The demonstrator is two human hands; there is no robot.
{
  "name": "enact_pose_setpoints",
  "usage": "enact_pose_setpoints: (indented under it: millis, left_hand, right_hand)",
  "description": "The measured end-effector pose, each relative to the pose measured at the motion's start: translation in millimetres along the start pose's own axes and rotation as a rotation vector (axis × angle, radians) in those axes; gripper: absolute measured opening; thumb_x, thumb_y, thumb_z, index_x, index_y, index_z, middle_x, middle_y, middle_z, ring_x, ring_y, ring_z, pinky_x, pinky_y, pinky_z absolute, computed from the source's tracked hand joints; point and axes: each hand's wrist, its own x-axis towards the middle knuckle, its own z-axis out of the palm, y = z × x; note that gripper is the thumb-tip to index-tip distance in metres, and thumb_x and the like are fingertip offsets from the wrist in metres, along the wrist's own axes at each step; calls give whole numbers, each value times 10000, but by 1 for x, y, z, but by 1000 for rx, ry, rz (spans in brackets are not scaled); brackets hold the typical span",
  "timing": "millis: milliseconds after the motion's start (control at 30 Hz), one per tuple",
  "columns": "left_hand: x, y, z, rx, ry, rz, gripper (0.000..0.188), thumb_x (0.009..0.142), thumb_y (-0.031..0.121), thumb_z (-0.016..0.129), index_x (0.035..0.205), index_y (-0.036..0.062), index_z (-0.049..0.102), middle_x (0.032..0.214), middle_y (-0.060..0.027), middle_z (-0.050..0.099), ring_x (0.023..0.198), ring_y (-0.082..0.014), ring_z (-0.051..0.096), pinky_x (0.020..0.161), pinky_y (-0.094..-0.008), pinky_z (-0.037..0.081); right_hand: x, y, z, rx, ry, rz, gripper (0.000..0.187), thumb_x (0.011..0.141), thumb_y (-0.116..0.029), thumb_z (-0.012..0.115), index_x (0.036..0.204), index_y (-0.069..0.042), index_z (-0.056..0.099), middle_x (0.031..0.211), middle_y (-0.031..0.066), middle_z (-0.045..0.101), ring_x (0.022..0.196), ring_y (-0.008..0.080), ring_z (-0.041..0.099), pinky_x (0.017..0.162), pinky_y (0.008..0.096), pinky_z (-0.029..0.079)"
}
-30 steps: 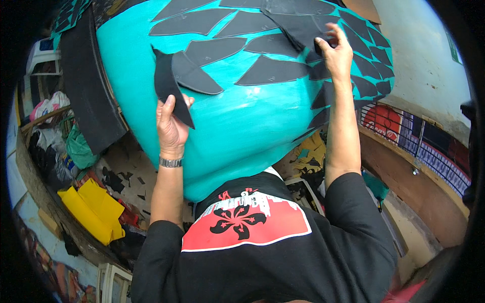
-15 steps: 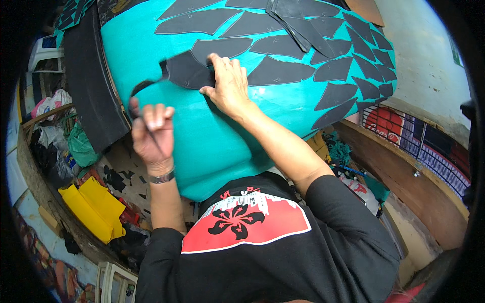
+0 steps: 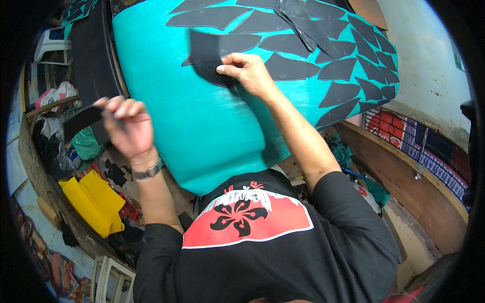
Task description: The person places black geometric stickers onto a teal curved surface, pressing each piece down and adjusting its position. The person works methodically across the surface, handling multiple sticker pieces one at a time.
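While teal sheet (image 3: 217, 131) spans middle, black cut pieces (image 3: 337, 69) lie across its far and right parts; curved black panel (image 3: 205, 56), over sheet's left part, pinched by right grip (image 3: 248, 72); blurred black strip (image 3: 82, 122), left of sheet, clasped by left grip (image 3: 130, 123).

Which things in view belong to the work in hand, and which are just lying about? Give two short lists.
Apparently in the work:
- black strip in the left hand
- black panel in the right hand
- teal sheet
- black pieces spread on it

Apparently lying about:
- yellow material
- green bundle
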Motion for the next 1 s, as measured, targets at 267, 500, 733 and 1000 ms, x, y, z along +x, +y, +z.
enact_pose_setpoints:
  millis: [267, 500, 733, 1000]
  left_hand:
    - [-32, -102, -42, 521, 184, -128, 312, 957, 49, 628, 1264, 99, 609, 1190, -49, 676, 1086, -172, 638, 983, -382, 517]
    - [-37, -138, -45, 631, 240, -108, 325, 901, -25, 684, 1193, 108, 632, 1105, -1, 674, 966, -104, 619, 816, -277, 513]
    - [-39, -180, -44, 657, 313, -135, 322, 921, 11, 667, 1215, 128, 607, 1115, -8, 654, 970, -110, 605, 770, -288, 493]
    - [-26, -140, -56, 794, 435, -67, 115, 921, 71, 693, 1034, 72, 671, 1006, -12, 691, 910, -116, 646, 735, -304, 550]
  right_hand:
    - [10, -34, -95, 225, 130, -238, 243, 839, -86, 776, 1057, -62, 669, 955, -15, 664, 879, 82, 621, 832, 259, 502]
    - [-4, -23, -158, -1114, 697, -93, 742, 758, -340, 833, 1358, -42, 512, 1207, 264, 608, 1140, 386, 604, 969, 461, 485]
    - [-85, -12, -24, 572, 18, 127, 359, 851, -77, 756, 1172, 2, 616, 918, 66, 647, 653, 92, 624, 579, 233, 513]
    - [-51, -2, -42, 224, 4, 212, 149, 846, -14, 705, 993, -27, 688, 776, -10, 625, 599, 57, 527, 528, 218, 426]
